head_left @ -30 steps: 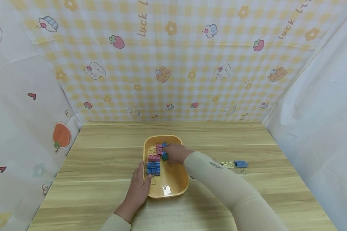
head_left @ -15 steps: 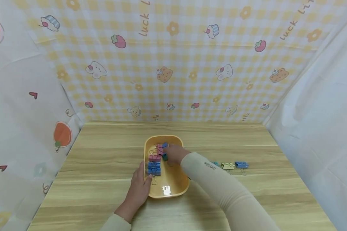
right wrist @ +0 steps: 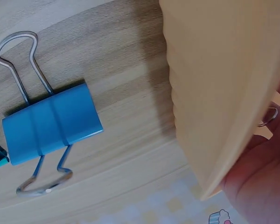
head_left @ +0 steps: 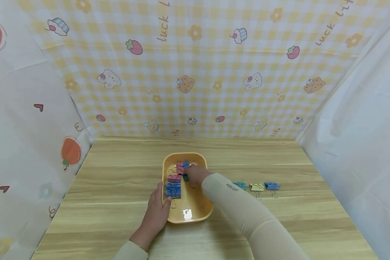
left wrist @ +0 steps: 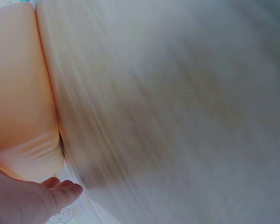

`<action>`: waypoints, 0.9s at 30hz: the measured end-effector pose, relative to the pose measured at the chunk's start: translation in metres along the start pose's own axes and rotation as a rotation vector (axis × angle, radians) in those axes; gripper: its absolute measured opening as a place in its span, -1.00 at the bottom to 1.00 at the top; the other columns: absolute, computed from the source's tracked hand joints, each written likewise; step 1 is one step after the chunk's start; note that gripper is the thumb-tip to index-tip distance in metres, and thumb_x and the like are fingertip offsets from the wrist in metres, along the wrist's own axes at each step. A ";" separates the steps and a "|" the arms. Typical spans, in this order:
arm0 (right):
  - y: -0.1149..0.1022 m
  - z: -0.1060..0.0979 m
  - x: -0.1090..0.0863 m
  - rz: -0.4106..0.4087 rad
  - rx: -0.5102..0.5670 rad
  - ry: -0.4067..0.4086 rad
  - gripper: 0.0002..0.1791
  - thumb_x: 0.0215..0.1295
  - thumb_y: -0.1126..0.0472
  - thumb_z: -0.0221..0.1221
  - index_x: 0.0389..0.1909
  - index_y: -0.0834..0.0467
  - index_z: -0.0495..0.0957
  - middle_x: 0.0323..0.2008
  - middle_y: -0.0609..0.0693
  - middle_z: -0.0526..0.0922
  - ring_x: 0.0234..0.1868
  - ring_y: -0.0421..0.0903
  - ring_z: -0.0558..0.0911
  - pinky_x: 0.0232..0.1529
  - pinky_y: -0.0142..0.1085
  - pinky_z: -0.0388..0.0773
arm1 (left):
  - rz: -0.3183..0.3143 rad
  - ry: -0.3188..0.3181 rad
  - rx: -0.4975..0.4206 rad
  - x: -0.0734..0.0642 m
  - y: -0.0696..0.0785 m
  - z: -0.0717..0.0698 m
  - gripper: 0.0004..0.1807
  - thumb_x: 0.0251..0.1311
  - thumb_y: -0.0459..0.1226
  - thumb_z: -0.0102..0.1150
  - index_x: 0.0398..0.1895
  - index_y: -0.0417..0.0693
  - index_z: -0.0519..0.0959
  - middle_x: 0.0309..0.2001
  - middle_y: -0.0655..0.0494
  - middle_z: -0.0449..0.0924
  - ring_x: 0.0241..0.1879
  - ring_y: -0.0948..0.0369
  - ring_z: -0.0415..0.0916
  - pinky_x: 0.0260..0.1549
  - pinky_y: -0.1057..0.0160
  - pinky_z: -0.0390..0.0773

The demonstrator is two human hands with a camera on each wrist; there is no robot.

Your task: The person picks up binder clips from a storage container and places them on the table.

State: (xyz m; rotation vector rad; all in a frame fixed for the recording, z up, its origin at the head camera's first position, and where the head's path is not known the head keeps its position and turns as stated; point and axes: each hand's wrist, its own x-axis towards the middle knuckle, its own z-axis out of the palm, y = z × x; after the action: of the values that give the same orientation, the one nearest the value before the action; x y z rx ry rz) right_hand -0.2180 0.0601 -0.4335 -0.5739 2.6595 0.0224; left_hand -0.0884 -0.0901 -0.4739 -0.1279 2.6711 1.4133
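Note:
An orange tray (head_left: 195,213) holds several binder clips. Along its left side, pink clips (head_left: 174,178) and blue clips (head_left: 173,194) stand in a column; another blue clip (head_left: 186,164) is at the far end. My left hand (head_left: 156,209) holds the left rim, thumb over the edge and fingers along the outer wall (left wrist: 18,93). My right hand (head_left: 197,176) reaches inside, fingertips at a dark green clip (head_left: 186,177), mostly covered by the hand. In the right wrist view, a clip's wire handle (right wrist: 270,115) shows beside that hand; the grip itself is partly hidden.
Right of the tray, teal (head_left: 240,185), pale yellow (head_left: 256,187) and blue binder clips (head_left: 272,186) lie on the wooden table (head_left: 123,162). Another blue clip (right wrist: 53,123) lies near the tray, hidden by my forearm in the head view. Patterned cloth (head_left: 195,72) hangs behind.
My right forearm has shifted left, uncovering the teal clip on the table. The right hand has stayed among the clips at the tray's far end. My left hand keeps its place.

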 end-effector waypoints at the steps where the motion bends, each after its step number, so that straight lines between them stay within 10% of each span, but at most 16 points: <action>1: 0.000 0.001 0.000 0.001 0.004 0.001 -0.45 0.11 0.31 0.29 0.18 -0.04 0.55 0.00 0.03 0.59 -0.17 -0.08 0.48 -0.08 -0.27 0.50 | 0.001 0.000 0.000 0.000 0.000 0.000 -0.28 0.45 -0.22 -0.12 0.53 -0.18 -0.18 0.42 -0.43 -0.03 0.40 -0.33 -0.06 0.29 -0.29 0.09; 27: 0.000 0.006 -0.007 -0.085 -0.040 0.004 -0.79 0.07 0.34 0.35 -0.30 0.04 0.59 -0.40 -0.08 0.53 -0.34 -0.15 0.45 -0.31 -0.35 0.52 | 0.024 0.000 0.001 0.002 -0.004 0.001 -0.28 0.44 -0.23 -0.13 0.53 -0.20 -0.18 0.41 -0.45 -0.03 0.40 -0.33 -0.06 0.29 -0.30 0.08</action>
State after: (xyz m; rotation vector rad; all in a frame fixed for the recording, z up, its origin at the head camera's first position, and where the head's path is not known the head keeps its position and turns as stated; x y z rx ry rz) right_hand -0.2104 0.0636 -0.4363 -0.6994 2.6409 0.0500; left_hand -0.0895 -0.0915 -0.4781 -0.0964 2.6823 1.4181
